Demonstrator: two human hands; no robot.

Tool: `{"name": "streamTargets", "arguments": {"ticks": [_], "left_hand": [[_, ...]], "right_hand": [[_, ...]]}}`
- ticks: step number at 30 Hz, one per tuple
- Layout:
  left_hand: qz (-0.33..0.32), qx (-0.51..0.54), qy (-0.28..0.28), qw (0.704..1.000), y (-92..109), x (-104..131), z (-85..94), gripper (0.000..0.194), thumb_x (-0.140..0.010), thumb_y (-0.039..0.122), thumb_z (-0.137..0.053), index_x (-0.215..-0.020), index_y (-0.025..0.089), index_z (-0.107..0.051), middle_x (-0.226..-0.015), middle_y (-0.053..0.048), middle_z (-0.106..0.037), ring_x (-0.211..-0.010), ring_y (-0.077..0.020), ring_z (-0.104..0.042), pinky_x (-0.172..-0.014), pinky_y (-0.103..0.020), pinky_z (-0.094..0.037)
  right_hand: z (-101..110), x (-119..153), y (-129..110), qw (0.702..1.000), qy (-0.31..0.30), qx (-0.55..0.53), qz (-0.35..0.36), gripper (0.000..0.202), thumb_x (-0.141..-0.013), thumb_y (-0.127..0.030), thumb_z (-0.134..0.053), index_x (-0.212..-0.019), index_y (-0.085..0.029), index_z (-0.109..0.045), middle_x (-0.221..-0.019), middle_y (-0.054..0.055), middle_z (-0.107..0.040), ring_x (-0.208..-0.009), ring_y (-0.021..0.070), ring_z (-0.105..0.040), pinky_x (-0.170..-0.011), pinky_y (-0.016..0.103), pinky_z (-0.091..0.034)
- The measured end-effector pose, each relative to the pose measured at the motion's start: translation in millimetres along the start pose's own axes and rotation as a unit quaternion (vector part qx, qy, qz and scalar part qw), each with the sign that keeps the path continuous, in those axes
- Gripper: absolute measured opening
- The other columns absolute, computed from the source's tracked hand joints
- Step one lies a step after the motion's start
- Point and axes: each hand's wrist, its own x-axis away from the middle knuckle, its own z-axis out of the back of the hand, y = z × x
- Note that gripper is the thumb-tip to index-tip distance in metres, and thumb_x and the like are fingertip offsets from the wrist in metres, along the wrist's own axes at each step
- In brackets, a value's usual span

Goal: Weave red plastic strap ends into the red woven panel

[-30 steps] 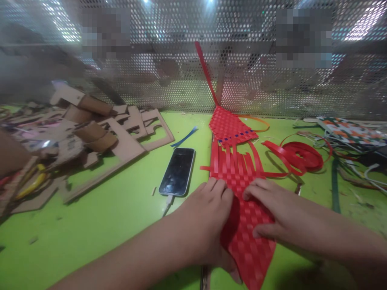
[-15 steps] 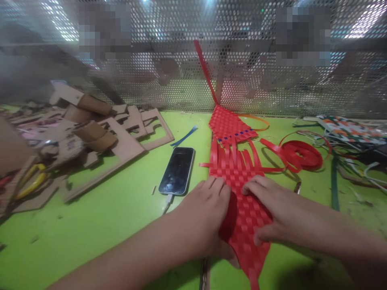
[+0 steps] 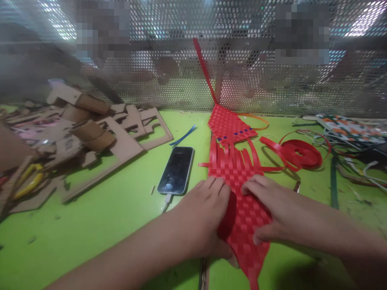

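A piece of woven red plastic strapping (image 3: 243,221) lies lengthwise in front of me, its far strips loose and its near end tapering to a single strap. My left hand (image 3: 207,217) grips its left edge, fingers bent over the top and thumb low near the tapered end. Across from it, my right hand (image 3: 270,205) holds the right edge with curled fingers, the thumb pressing on the weave. Farther back lies a woven red pointed piece (image 3: 226,123) with a row of blue squares, a long strap rising from its tip against the mesh.
Left of my hands lies a smartphone (image 3: 176,169) with a cable plugged in. Cardboard scraps (image 3: 121,139) and yellow-handled scissors (image 3: 30,183) fill the left side. To the right are a red strap coil (image 3: 302,154) and a multicoloured woven piece (image 3: 353,129). Perforated metal mesh (image 3: 181,88) stands behind.
The view has shifted very slightly. Both hands stay in the same place on the red weave.
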Motion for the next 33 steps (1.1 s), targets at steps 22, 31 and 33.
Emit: {"name": "streamTargets", "arguments": {"ticks": [22,31,33], "left_hand": [[0.125,-0.047,0.107,0.985,-36.7,-20.0,14.6,0.036,-0.099,0.053,-0.070,-0.111,0.019,-0.074,-0.115,-0.013,-0.071,-0.107,-0.0337,-0.067,-0.093,-0.048,-0.053],[0.188,-0.012,0.149,0.971,-55.0,-23.4,13.9,0.028,-0.103,0.017,-0.050,-0.108,0.016,-0.077,-0.109,-0.013,-0.070,-0.102,-0.0308,-0.070,-0.091,-0.043,-0.055],[0.190,0.005,0.145,0.971,-56.9,-24.2,11.4,0.030,-0.100,0.011,-0.049,-0.109,0.016,-0.077,-0.111,-0.013,-0.069,-0.101,-0.0289,-0.071,-0.091,-0.041,-0.055]], "right_hand": [[12.0,-11.8,19.9,0.994,0.097,0.053,-0.020,0.054,-0.083,-0.058,-0.081,-0.122,-0.024,-0.066,-0.123,0.012,-0.070,-0.108,0.0340,-0.068,-0.088,0.045,-0.054],[23.9,-29.1,38.6,0.979,0.190,0.047,-0.059,0.026,-0.104,-0.039,-0.046,-0.109,-0.023,-0.066,-0.109,0.012,-0.076,-0.098,0.0306,-0.072,-0.085,0.045,-0.053],[22.3,-30.7,39.5,0.974,0.204,0.025,-0.098,0.026,-0.103,-0.043,-0.047,-0.109,-0.024,-0.064,-0.107,0.012,-0.078,-0.096,0.0311,-0.074,-0.082,0.044,-0.054]]}}
